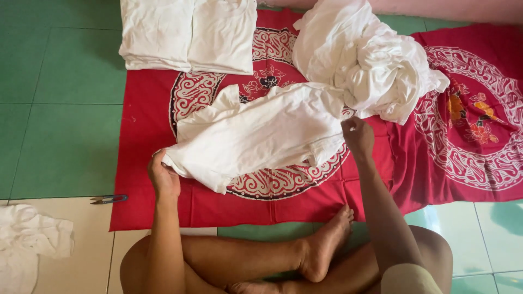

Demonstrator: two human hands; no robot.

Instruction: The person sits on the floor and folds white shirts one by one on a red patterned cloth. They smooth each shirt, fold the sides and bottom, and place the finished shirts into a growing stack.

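Your left hand (163, 175) is closed on the lower left edge of a white garment (261, 133), fingers pinched around the cloth. Your right hand (357, 136) grips the opposite edge, up by the loose heap. The garment hangs stretched between the two hands, lying partly on the red batik cloth (147, 125) spread over the green tiled floor (60, 109)

Risks, judged from how things lie:
- the garment's far edge touches the unfolded pile of white clothes (370, 60); a pull could drag a piece of that pile along with it
- one sleeve sticks up crumpled at the top left, so any fold made now would likely set unevenly
- small thread snips (109, 199) lie on the floor just left of the red cloth, near your left elbow; a sweep of the arm could knock them or catch skin

Pose: both forearms reach forward from your crossed legs, left arm nearly straight up the frame, right arm angled inward, wrist bent toward the pile. Your bare foot (327, 239) rests on the cloth's near edge

Two folded white stacks (188, 35) sit at the top left, well apart from your hands. Another white rag (30, 239) lies at bottom left
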